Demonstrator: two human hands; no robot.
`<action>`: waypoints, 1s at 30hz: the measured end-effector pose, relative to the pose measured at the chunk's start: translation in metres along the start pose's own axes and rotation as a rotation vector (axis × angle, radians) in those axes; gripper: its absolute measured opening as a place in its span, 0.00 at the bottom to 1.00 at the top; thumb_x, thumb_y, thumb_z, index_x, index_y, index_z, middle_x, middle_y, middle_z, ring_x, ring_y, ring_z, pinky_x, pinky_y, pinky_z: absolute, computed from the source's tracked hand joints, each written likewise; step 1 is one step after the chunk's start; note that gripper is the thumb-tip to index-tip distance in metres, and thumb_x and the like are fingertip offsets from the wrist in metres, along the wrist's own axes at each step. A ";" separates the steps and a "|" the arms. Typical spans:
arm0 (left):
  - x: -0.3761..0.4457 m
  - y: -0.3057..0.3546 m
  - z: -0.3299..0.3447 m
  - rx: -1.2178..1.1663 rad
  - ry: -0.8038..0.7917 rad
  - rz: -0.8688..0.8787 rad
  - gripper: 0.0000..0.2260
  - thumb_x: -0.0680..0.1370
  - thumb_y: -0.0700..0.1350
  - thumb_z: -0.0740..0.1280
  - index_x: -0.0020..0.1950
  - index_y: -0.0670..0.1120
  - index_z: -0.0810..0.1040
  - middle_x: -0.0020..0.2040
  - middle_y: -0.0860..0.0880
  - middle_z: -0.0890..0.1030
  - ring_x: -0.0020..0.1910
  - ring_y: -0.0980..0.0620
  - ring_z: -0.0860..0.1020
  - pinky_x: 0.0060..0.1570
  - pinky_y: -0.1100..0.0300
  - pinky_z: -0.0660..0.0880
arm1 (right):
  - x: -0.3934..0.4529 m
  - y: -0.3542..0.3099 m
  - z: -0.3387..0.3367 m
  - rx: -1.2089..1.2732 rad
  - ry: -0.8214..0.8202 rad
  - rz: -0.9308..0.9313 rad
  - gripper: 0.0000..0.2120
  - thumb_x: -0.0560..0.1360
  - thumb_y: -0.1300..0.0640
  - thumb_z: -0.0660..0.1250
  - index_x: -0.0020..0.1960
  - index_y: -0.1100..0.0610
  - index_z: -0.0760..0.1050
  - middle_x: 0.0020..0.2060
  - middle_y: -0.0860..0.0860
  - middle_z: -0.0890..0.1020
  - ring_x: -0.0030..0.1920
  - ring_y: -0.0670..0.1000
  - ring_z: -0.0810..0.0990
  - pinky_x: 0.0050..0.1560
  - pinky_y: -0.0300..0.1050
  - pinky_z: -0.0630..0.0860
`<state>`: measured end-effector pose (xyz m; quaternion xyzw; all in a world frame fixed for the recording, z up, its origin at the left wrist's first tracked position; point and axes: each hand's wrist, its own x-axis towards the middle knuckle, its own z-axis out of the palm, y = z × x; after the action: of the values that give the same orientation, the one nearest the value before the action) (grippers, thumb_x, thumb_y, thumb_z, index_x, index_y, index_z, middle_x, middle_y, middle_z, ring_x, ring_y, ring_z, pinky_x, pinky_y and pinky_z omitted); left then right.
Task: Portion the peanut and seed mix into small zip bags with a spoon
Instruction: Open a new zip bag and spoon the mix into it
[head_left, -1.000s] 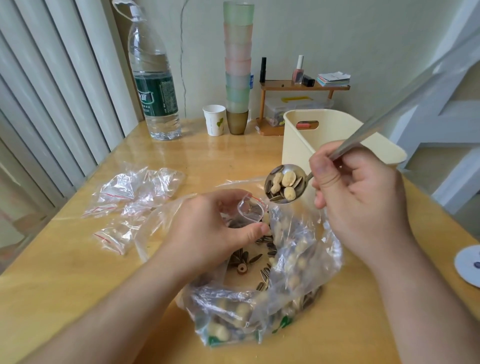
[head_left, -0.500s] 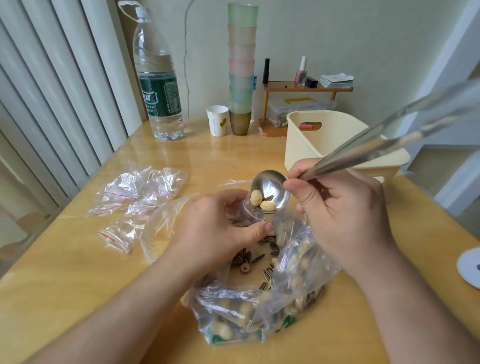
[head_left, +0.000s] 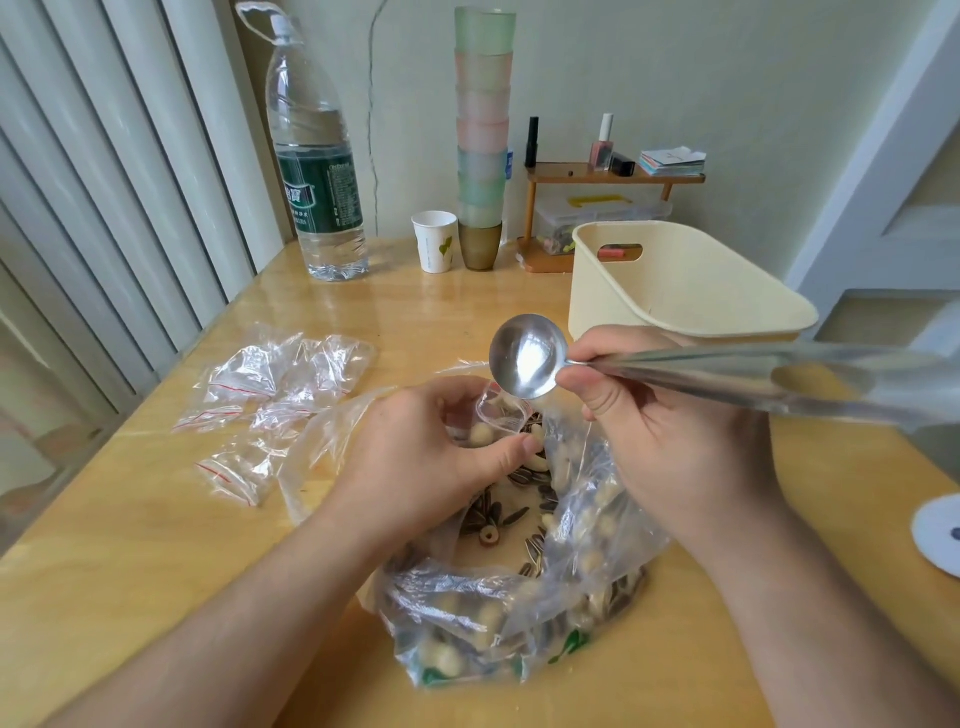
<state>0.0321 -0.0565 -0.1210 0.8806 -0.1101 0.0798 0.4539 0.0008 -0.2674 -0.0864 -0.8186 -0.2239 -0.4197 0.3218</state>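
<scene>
left hand (head_left: 415, 457) grips small zip bag (head_left: 501, 415), mouth up, nuts inside | right hand (head_left: 670, 447) pinches spoon (head_left: 530, 364), bowl bare, tilted just above bag mouth | big mix bag (head_left: 519, 587) open on bench (head_left: 130, 571) under both hands | spare zip bags (head_left: 275, 384) left

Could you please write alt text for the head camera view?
A right hand holds an empty spoon tilted over a small zip bag that the left hand holds open, above a large bag of peanut and seed mix on a wooden table.
</scene>
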 end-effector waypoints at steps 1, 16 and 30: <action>0.000 -0.001 -0.001 -0.022 -0.004 0.001 0.28 0.61 0.72 0.75 0.56 0.60 0.85 0.43 0.60 0.86 0.45 0.62 0.83 0.52 0.52 0.82 | 0.000 0.001 0.000 -0.004 0.002 -0.003 0.07 0.81 0.52 0.73 0.50 0.56 0.85 0.38 0.36 0.77 0.39 0.40 0.79 0.47 0.33 0.72; 0.010 -0.003 -0.020 -0.715 -0.046 -0.093 0.14 0.76 0.57 0.75 0.53 0.49 0.89 0.49 0.42 0.88 0.50 0.41 0.85 0.56 0.47 0.78 | -0.015 0.006 0.024 0.044 -0.388 0.062 0.05 0.81 0.54 0.69 0.55 0.47 0.83 0.49 0.44 0.83 0.48 0.48 0.82 0.47 0.51 0.80; 0.008 0.001 -0.012 -0.937 -0.107 -0.162 0.22 0.88 0.56 0.51 0.69 0.47 0.78 0.48 0.39 0.83 0.48 0.42 0.82 0.51 0.49 0.78 | -0.019 0.010 0.028 -0.150 -0.796 0.099 0.19 0.82 0.59 0.64 0.65 0.38 0.80 0.50 0.37 0.76 0.57 0.44 0.74 0.58 0.51 0.77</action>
<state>0.0386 -0.0480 -0.1115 0.5898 -0.0886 -0.0593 0.8005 0.0118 -0.2563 -0.1174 -0.9482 -0.2599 -0.0693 0.1692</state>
